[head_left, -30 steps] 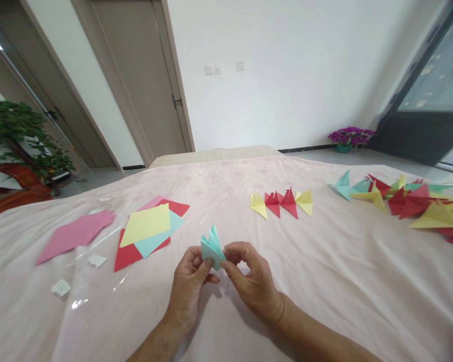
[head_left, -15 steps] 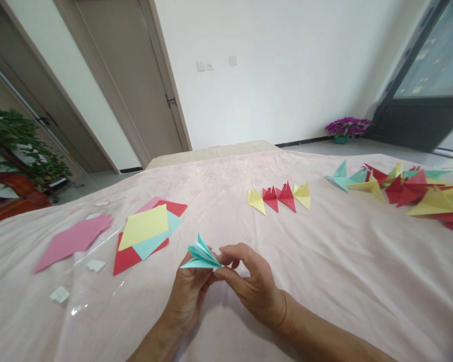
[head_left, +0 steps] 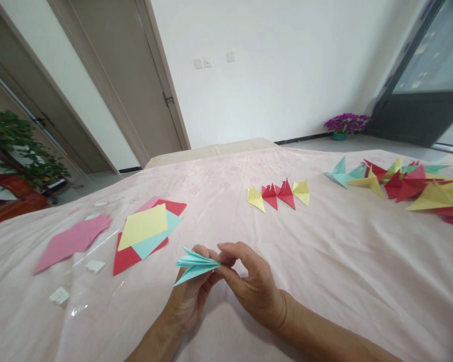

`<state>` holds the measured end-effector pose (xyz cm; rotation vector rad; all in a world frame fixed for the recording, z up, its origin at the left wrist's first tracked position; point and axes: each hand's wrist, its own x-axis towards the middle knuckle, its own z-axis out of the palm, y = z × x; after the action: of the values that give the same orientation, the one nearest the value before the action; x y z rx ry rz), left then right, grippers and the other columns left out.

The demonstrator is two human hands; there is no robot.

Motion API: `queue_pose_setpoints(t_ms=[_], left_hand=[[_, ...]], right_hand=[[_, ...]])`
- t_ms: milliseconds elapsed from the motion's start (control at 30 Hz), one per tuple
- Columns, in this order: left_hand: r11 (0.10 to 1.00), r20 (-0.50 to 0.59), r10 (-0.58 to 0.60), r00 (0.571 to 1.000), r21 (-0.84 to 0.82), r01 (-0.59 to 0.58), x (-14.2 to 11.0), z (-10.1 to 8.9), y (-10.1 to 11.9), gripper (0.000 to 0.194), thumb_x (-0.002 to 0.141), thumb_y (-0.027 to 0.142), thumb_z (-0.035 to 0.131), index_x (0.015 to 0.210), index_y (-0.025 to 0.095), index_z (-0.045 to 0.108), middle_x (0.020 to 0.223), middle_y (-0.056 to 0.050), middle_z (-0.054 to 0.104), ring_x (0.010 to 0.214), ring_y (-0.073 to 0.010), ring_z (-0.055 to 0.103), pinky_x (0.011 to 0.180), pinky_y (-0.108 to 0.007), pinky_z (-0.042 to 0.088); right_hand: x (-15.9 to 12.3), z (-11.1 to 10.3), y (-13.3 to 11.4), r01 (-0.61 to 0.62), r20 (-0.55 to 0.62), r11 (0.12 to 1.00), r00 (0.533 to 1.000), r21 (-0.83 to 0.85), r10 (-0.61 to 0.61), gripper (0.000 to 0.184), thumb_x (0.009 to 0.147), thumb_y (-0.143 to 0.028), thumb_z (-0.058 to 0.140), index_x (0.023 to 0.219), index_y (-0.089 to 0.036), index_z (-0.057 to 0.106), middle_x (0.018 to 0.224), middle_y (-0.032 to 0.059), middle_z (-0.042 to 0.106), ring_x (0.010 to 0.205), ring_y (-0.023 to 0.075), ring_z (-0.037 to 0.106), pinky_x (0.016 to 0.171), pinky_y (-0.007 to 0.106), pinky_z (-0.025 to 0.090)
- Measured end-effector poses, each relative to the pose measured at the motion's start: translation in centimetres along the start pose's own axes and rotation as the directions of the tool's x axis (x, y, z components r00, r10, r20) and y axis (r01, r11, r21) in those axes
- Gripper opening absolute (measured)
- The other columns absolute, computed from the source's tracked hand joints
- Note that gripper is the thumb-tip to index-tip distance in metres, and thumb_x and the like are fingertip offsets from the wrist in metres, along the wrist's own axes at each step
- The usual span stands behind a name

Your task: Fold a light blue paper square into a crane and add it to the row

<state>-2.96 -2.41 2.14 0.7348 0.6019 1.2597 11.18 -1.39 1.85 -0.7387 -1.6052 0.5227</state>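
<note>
The left hand [head_left: 191,296] is holding a folded light-blue paper [head_left: 198,262] around its underside, and the right hand [head_left: 254,286] is gripping the narrow end of the same piece with its fingertips, so both hands are closing narrowly on it. The paper is sitting just above the near middle of the cloth-covered surface [head_left: 324,261], its pointed layers fanning out toward the left. Beyond the hands to the left, a yellow sheet [head_left: 145,226] is lying over a blue sheet [head_left: 154,242], with red paper [head_left: 126,261] showing underneath. Pink sheets [head_left: 71,241] are lying farther left, and a white scrap [head_left: 95,265] is resting near them. Ahead and to the right, four folded pieces [head_left: 286,194] are standing in a row, two red ones between two yellow ones. A mixed group of folded birds [head_left: 411,186] is crowding the far right, and purple flowers [head_left: 346,123] are standing in a pot on the floor beyond
</note>
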Motion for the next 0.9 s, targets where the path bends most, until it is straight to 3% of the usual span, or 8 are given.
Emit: queue_pose_setpoints(t_ms=[167,267,333,400,500,667,900], left_hand=[[0.999,-0.044,-0.012,0.999,0.045,0.014,0.0,0.2,0.2,0.020,0.073,0.024,0.079,0.080,0.020,0.061,0.086,0.000,0.066,0.100,-0.0231,0.065,0.087,-0.035,0.053],[0.987,-0.102,0.011,0.995,0.163,0.006,0.2,-0.2,0.0,0.020,0.073,0.030,0.079,0.082,0.018,0.066,0.089,-0.003,0.068,0.095,-0.0227,0.065,0.084,-0.035,0.054],[0.968,-0.168,0.045,0.985,0.252,-0.001,0.5,-0.8,-0.3,0.022,0.075,0.033,0.077,0.087,0.016,0.069,0.089,-0.005,0.070,0.085,-0.0194,0.065,0.076,-0.032,0.055],[0.944,-0.237,0.093,0.967,0.330,-0.010,0.7,-1.3,-0.5,0.024,0.077,0.035,0.075,0.091,0.016,0.072,0.087,-0.005,0.071,0.074,-0.0154,0.064,0.068,-0.027,0.055],[0.893,-0.295,0.165,0.941,0.449,-0.016,0.9,-1.7,-0.4,0.028,0.078,0.038,0.073,0.094,0.015,0.074,0.087,-0.006,0.073,0.067,-0.0137,0.063,0.063,-0.024,0.054],[0.810,-0.290,0.242,0.926,0.586,-0.029,0.6,-1.5,0.2,0.032,0.077,0.039,0.073,0.095,0.014,0.076,0.079,-0.006,0.074,0.064,-0.0159,0.062,0.058,-0.024,0.053],[0.750,-0.226,0.253,0.941,0.660,-0.044,0.3,-1.2,0.0,0.029,0.077,0.041,0.072,0.090,0.015,0.078,0.069,-0.005,0.071,0.061,-0.0161,0.060,0.057,-0.024,0.049]], right_hand=[[0.0,0.1,-0.3,-0.088,-0.009,0.996,0.996,0.023,0.088,0.033,0.081,-0.009,0.065,0.109,-0.027,0.063,0.085,0.0000,0.068,0.075,0.0146,0.064,0.072,0.028,0.055],[0.6,0.2,-0.3,-0.240,-0.018,0.966,0.970,0.093,0.243,0.032,0.076,-0.008,0.065,0.103,-0.025,0.064,0.077,-0.0023,0.066,0.068,0.0132,0.062,0.066,0.026,0.052],[1.2,0.2,0.2,-0.417,-0.001,0.887,0.905,0.197,0.425,0.030,0.072,-0.011,0.067,0.099,-0.022,0.062,0.071,-0.0039,0.064,0.063,0.0120,0.060,0.062,0.025,0.049],[1.6,0.2,1.0,-0.578,0.058,0.752,0.803,0.317,0.593,0.031,0.068,-0.015,0.070,0.097,-0.020,0.060,0.067,-0.0046,0.062,0.059,0.0113,0.058,0.056,0.023,0.046],[1.7,0.4,2.4,-0.662,0.162,0.643,0.734,0.384,0.659,0.034,0.064,-0.021,0.073,0.096,-0.017,0.060,0.065,-0.0047,0.059,0.055,0.0102,0.054,0.053,0.022,0.042],[1.2,0.4,3.2,-0.659,0.285,0.697,0.751,0.282,0.595,0.030,0.071,-0.032,0.073,0.095,-0.015,0.067,0.067,-0.0025,0.058,0.057,0.0100,0.050,0.054,0.022,0.039],[1.4,-0.1,2.5,-0.599,0.208,0.776,0.799,0.195,0.564,0.031,0.078,-0.046,0.069,0.078,-0.015,0.070,0.063,0.0006,0.061,0.057,0.0124,0.050,0.054,0.024,0.040]])
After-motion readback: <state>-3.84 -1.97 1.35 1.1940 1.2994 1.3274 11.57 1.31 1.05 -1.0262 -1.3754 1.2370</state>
